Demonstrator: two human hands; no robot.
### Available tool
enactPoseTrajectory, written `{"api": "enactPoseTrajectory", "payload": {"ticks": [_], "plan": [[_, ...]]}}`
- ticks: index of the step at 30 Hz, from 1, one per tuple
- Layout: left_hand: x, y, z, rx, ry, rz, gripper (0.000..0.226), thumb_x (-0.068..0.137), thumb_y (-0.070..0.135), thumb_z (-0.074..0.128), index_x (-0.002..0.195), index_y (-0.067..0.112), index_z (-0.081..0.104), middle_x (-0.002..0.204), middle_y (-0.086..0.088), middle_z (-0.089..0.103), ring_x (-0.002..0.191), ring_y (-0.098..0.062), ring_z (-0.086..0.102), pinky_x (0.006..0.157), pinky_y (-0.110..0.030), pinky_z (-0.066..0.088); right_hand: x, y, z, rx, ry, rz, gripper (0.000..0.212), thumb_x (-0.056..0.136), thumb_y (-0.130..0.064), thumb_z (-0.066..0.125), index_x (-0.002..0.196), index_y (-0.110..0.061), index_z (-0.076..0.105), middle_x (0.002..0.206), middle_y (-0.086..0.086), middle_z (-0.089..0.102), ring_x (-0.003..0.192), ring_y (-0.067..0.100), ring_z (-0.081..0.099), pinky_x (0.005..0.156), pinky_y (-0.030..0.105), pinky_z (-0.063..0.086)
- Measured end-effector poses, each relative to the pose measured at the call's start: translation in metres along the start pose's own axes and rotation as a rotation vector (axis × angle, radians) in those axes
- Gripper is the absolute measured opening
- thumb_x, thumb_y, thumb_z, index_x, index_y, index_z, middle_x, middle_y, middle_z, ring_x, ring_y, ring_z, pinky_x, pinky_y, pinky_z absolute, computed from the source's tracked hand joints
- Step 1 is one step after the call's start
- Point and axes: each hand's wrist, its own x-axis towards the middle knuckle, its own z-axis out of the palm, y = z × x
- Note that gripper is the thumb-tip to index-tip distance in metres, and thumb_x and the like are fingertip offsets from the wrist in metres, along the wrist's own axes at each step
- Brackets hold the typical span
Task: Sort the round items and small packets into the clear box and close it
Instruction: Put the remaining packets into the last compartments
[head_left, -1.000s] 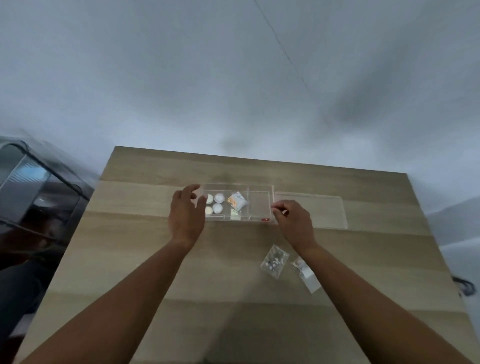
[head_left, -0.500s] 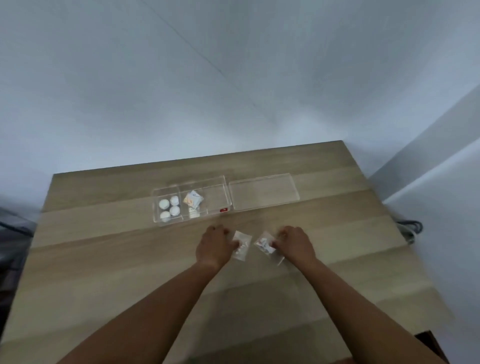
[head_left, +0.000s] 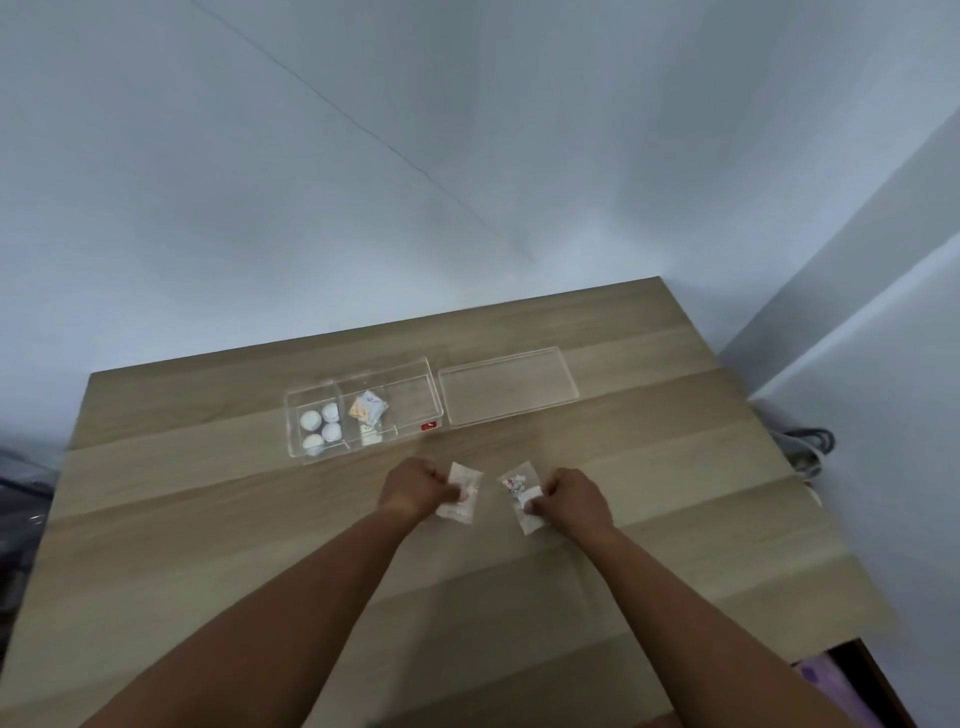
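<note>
Now my left hand (head_left: 413, 488) is curled on one small packet (head_left: 460, 493), and its fingers (head_left: 451, 491) are pressed together on the near edge of it. My right hand (head_left: 574, 499) does the same with a second small packet (head_left: 522, 493); the fingers (head_left: 535, 505) there are pinched on the side of it. Both packets lie on the desk (head_left: 208, 519), close to each other but not touching, and both are outside of the box. The right one shows some small coloured bits inside; what is in the left one I cannot tell.

Behind my hands stands the clear box (head_left: 363, 410), open, with a small red label (head_left: 429, 426) on its front wall. It has dividers. In the left compartment I count four white round items (head_left: 321, 430), lying in a loose cluster. In the middle compartment is one packet with orange and blue print (head_left: 368, 406), and in front of it one more small pale packet (head_left: 370, 435). The right compartment looks empty, as far as the clear walls let me see.

Just beside the box, to the right, lies the clear lid (head_left: 508, 385), flat on the desk, one piece only. So in total I count four round items and four packets: two in the box, two under my fingers.
</note>
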Motion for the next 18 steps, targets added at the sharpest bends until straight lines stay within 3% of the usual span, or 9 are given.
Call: {"api": "enactPoseTrajectory", "payload": {"ticks": [2, 7, 11, 13, 15, 18], "plan": [[-0.003, 0.002, -0.007, -0.148, -0.025, -0.023, 0.019, 0.072, 0.021, 0.084, 0.076, 0.006, 0.073, 0.062, -0.006, 0.065, 0.049, -0.015, 0.055, 0.042, -0.021, 0.042, 0.004, 0.000, -0.001, 0.046, 0.006, 0.001, 0.027, 0.072, -0.029, 0.077, 0.062, -0.018, 0.054, 0.070, 0.004, 0.059, 0.069, 0.021, 0.056, 0.061, 0.026, 0.035], [-0.008, 0.017, -0.042, -0.422, -0.083, -0.058, 0.017, 0.080, 0.005, 0.075, 0.068, 0.006, 0.063, 0.040, 0.002, 0.057, 0.028, -0.006, 0.045, 0.031, -0.014, 0.035, 0.013, -0.001, -0.006, 0.203, 0.021, 0.008, 0.025, 0.084, -0.018, 0.066, 0.061, -0.012, 0.060, 0.070, 0.010, 0.059, 0.069, 0.023, 0.055, 0.063, 0.028, 0.036], [0.004, 0.035, -0.083, -0.421, -0.012, -0.010, 0.004, 0.084, 0.000, 0.068, 0.086, -0.004, 0.070, 0.063, -0.010, 0.061, 0.045, -0.015, 0.050, 0.035, -0.019, 0.043, 0.022, -0.004, -0.010, 0.344, 0.000, 0.053, 0.018, 0.087, -0.002, 0.055, 0.084, 0.010, 0.068, 0.083, 0.022, 0.065, 0.075, 0.025, 0.056, 0.066, 0.030, 0.038], [0.018, 0.040, -0.102, -0.385, 0.081, -0.019, 0.002, 0.081, -0.002, 0.070, 0.083, -0.004, 0.070, 0.067, -0.014, 0.062, 0.048, -0.018, 0.052, 0.036, -0.021, 0.050, 0.023, -0.006, -0.010, 0.385, 0.002, 0.057, 0.019, 0.085, 0.002, 0.052, 0.086, 0.014, 0.067, 0.079, 0.020, 0.062, 0.073, 0.024, 0.054, 0.064, 0.030, 0.037], [0.033, 0.044, -0.115, -0.313, 0.171, -0.030, 0.004, 0.077, -0.005, 0.073, 0.080, -0.005, 0.070, 0.066, -0.017, 0.061, 0.046, -0.020, 0.052, 0.038, -0.025, 0.053, 0.023, -0.008, -0.011, 0.424, 0.011, 0.040, 0.017, 0.083, 0.003, 0.054, 0.079, 0.013, 0.067, 0.070, 0.017, 0.060, 0.068, 0.022, 0.053, 0.063, 0.030, 0.037], [0.052, 0.049, -0.119, -0.183, 0.210, -0.062, 0.007, 0.074, -0.004, 0.076, 0.075, -0.006, 0.070, 0.059, -0.016, 0.062, 0.038, -0.019, 0.055, 0.054, -0.038, 0.062, 0.019, -0.011, -0.013, 0.479, 0.030, 0.012, 0.013, 0.080, 0.001, 0.060, 0.073, -0.005, 0.070, 0.063, 0.007, 0.061, 0.061, 0.020, 0.053, 0.061, 0.029, 0.040]]}}
